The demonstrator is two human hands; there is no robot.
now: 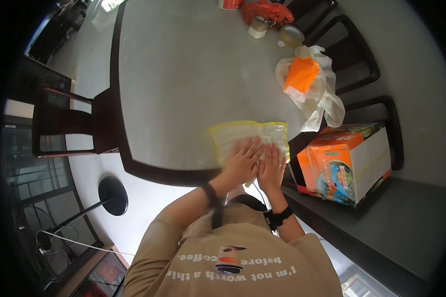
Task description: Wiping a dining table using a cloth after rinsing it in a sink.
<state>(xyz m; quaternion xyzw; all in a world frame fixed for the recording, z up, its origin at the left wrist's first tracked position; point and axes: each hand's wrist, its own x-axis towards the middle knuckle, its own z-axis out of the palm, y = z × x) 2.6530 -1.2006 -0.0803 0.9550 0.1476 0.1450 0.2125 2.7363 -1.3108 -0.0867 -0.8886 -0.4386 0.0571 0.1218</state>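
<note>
A pale, thin cloth with a yellow border (275, 130) lies spread at the near edge of the table (200, 85). My left hand (243, 159) rests flat on it with the fingers stretched forward, slightly blurred. Beside it, my right hand (272, 169) also presses on the cloth, its fingers straight and close together. The two hands almost touch at the thumbs. Neither hand grips anything that I can make out. Part of the cloth is hidden under the palms.
Right of the cloth lie a whitish cloth (327, 100) and an orange packet (303, 74). Tape rolls (291, 35) and a red plastic bag (265, 13) are at the far right. An orange carton (330, 167) stands by the table's right corner, near dark chairs (371, 67).
</note>
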